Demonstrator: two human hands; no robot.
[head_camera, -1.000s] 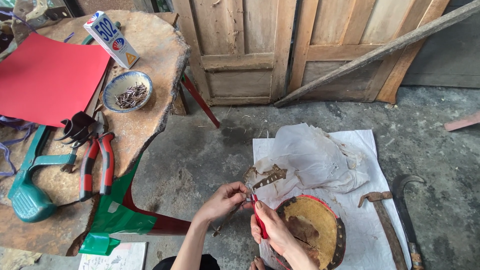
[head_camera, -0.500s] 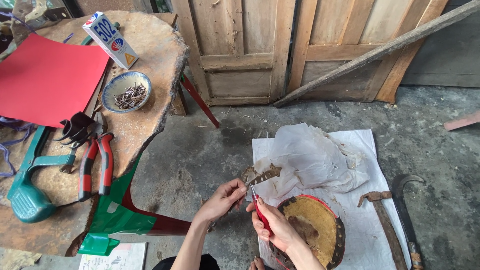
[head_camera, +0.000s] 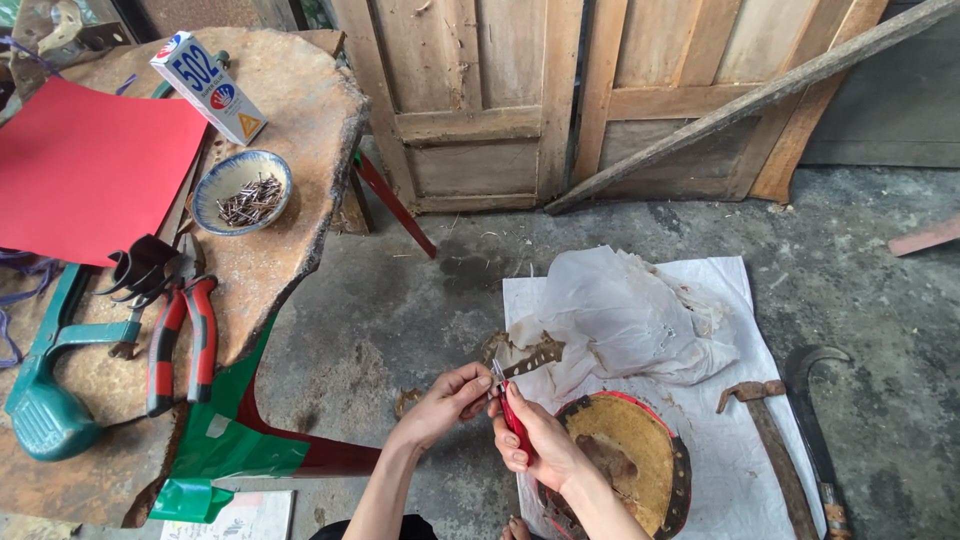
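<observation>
Head-worn, looking steeply down and forward from above the hands. Near: left hand (head_camera: 447, 402) and right hand (head_camera: 540, 447) at bottom centre. Table (head_camera: 300, 150) at left, doors (head_camera: 560, 100) at top, sheet (head_camera: 740, 470) at right.

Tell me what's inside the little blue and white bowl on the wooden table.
The bowl holds a loose pile of small dark metal nails, heaped toward its middle and right side. The pale inner wall shows around them; the bottom under the pile is covered.

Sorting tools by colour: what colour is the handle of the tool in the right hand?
Red; the handle shows in the right hand in the head view.
</observation>
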